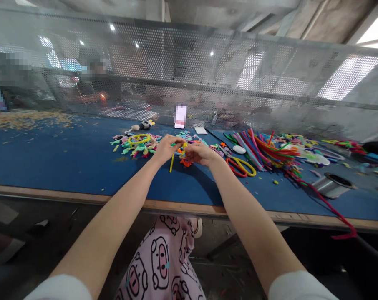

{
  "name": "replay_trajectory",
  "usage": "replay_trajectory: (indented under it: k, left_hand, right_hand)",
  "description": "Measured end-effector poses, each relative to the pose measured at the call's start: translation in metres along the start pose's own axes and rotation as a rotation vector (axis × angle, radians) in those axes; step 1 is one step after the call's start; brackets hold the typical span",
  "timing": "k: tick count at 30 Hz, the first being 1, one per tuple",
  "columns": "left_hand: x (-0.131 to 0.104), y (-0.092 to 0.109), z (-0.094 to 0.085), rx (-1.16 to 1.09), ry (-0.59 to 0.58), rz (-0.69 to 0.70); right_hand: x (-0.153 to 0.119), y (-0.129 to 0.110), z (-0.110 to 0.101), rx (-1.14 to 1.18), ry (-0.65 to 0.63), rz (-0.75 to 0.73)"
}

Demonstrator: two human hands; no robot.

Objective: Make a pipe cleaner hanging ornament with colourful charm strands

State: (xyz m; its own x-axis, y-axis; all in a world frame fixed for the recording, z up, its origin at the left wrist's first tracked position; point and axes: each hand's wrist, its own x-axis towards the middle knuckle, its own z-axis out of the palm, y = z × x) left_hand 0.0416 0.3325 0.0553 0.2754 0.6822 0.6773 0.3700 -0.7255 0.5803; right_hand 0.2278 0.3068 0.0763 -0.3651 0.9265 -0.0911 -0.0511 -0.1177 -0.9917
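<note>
Left hand (168, 149) and right hand (202, 153) pinch close together, seemingly on a yellow piece (185, 146) between them; a yellow stem (171, 164) points toward the person, nearer the left.

dim overhead light, glare on the mesh panel (182, 71), edges stretched and soft.

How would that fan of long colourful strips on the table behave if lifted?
The strips look thin, so they are probably light and bendy. They splay out and cross, with no tie that I can see, so some might slip away.
</note>
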Motion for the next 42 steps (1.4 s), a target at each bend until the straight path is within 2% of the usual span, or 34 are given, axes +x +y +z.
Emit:
replay_trajectory:
  k: [6, 12, 22, 28, 33, 37, 42]
  left_hand:
    - [0.000, 0.004, 0.002, -0.121, -0.045, -0.073]
    - [0.000, 0.009, 0.001, -0.214, -0.075, -0.067]
    - [-0.001, 0.015, -0.006, -0.097, -0.046, -0.051]
    - [-0.002, 0.011, -0.005, -0.121, -0.034, -0.118]
    - [-0.002, 0.007, -0.001, -0.257, 0.024, -0.209]
    - [0.001, 0.003, 0.001, -0.375, 0.126, -0.330]
    - [0.003, -0.003, 0.003, -0.435, 0.223, -0.408]
  right_hand:
    - [0.002, 0.002, -0.003, 0.037, 0.031, 0.039]
    - [0.003, 0.001, -0.003, 0.072, 0.048, 0.003]
    - [0.005, 0.002, -0.004, -0.054, 0.103, -0.053]
    - [0.013, 0.011, -0.008, -0.121, 0.119, -0.149]
    - [0.016, 0.012, -0.009, -0.045, 0.172, -0.197]
    - [0.016, 0.009, -0.006, 0.032, 0.256, -0.177]
    - [0.015, 0.010, 0.000, -0.012, 0.233, -0.199]
